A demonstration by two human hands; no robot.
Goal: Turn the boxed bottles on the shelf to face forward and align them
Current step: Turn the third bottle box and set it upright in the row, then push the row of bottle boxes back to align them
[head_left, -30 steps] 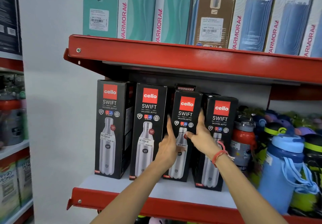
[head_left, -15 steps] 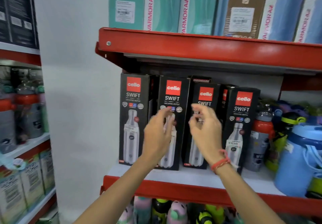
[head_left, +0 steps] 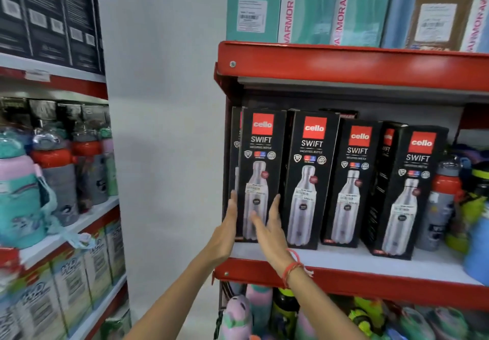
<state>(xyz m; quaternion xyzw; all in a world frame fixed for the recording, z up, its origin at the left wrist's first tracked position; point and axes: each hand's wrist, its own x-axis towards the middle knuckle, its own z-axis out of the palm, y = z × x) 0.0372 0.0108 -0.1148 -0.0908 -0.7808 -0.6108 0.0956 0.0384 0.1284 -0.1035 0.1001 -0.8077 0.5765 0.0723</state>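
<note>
Hands [head_left: 227, 231] now on leftmost box [head_left: 260, 170], formerly mid-row.

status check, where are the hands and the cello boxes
Left hand flat on leftmost box left edge, right hand open on its front. Four front cello boxes face forward. Rightmost box sits forward of the row. Nothing blocking.

Head view, facing shelf [head_left: 344, 281], close
</note>
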